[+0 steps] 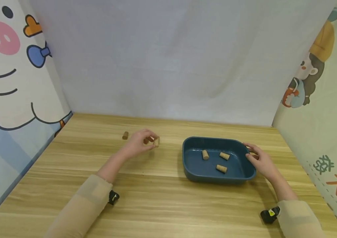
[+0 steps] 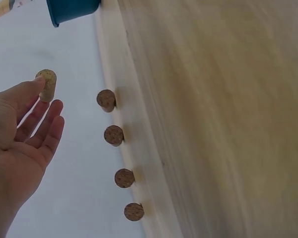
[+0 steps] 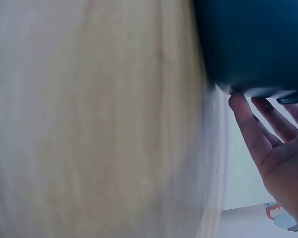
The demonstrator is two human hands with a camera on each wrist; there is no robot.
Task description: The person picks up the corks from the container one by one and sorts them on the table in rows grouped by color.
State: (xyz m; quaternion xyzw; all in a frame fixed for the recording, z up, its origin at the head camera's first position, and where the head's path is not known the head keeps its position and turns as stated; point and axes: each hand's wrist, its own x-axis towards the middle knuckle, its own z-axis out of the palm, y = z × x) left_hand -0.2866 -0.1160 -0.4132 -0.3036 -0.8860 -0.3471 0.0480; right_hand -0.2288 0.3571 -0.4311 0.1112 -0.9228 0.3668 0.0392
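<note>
My left hand (image 1: 137, 144) pinches a cork stopper (image 2: 47, 85) between thumb and fingers, a little above the table, left of a blue plastic basin (image 1: 216, 180). Three light corks (image 1: 221, 169) lie apart on the basin's floor. At the basin's right end, my right hand (image 1: 261, 162) touches the rim with extended fingertips; in the right wrist view its fingers (image 3: 248, 124) meet the basin's outer side. One brown cork (image 1: 125, 135) stands left of my left hand, and the hand partly hides another. The left wrist view shows several corks (image 2: 113, 135) in a row.
The wooden table (image 1: 162, 211) ends at a pale grey cloth (image 1: 162, 66) behind. Printed panels with cartoon figures close off the left (image 1: 4, 82) and right (image 1: 326, 115) sides. Each wrist carries a small black camera (image 1: 113, 197).
</note>
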